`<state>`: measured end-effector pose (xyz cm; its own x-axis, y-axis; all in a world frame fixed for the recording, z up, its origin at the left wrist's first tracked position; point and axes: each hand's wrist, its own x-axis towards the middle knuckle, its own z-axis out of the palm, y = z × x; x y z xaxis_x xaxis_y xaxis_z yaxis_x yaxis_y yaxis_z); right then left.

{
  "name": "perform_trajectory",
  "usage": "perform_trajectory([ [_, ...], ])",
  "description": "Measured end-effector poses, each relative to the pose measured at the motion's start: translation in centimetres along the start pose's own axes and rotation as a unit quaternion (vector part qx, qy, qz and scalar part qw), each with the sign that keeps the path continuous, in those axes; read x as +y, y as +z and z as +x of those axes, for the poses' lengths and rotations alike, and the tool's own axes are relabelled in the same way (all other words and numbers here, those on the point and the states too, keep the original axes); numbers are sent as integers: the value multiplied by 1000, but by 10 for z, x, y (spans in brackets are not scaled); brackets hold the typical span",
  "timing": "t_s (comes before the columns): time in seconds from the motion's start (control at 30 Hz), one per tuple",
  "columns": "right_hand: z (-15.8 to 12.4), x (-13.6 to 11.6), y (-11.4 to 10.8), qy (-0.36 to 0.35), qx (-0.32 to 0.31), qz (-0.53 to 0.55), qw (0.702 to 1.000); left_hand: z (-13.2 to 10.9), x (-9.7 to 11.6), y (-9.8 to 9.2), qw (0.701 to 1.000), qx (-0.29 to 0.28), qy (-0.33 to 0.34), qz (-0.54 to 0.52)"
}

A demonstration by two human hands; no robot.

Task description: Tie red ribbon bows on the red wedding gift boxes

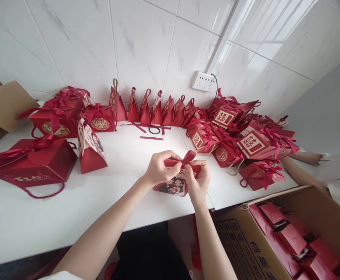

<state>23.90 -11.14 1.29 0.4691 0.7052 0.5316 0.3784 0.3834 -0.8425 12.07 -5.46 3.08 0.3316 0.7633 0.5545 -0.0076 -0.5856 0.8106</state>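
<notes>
A small red gift box point(172, 186) with a cartoon picture on its face lies at the front of the white table point(120, 182). A red ribbon point(184, 159) runs over its top in a bow. My left hand point(158, 168) pinches the ribbon's left loop, fingers closed. My right hand point(198, 179) pinches the right side of the bow, fingers closed too. Both hands hold the box slightly raised off the table.
A row of small red triangular boxes point(155, 109) stands along the tiled wall. Larger red gift boxes point(30, 159) sit at the left, a heap of them point(240, 136) at the right. A black ring point(154, 130) and ribbon strips lie mid-table. A cardboard carton point(277, 237) of flat red boxes stands lower right. Another person's arm point(301, 173) reaches in from the right.
</notes>
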Motion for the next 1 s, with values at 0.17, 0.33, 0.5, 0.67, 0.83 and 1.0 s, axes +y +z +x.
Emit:
perform_trajectory([
  [0.17,-1,1,1,-33,11,-11,999,1,0,-2,1000,-18,16,-14],
  [0.33,-1,5,2,-42,3,-20,999,1,-3,-5,998,-47,28,-27],
  [0.5,-1,4,2,-47,12,-27,998,1,-2,-4,999,-28,-1,-21],
  [0.67,-1,3,2,-28,5,-39,999,2,-1,-4,999,-26,-18,-8],
  [0.83,-1,3,2,-47,16,-48,998,3,-1,-4,999,-27,-28,-13],
  [1.0,-1,3,2,-54,20,-54,997,3,-1,-4,998,-28,-46,-28],
])
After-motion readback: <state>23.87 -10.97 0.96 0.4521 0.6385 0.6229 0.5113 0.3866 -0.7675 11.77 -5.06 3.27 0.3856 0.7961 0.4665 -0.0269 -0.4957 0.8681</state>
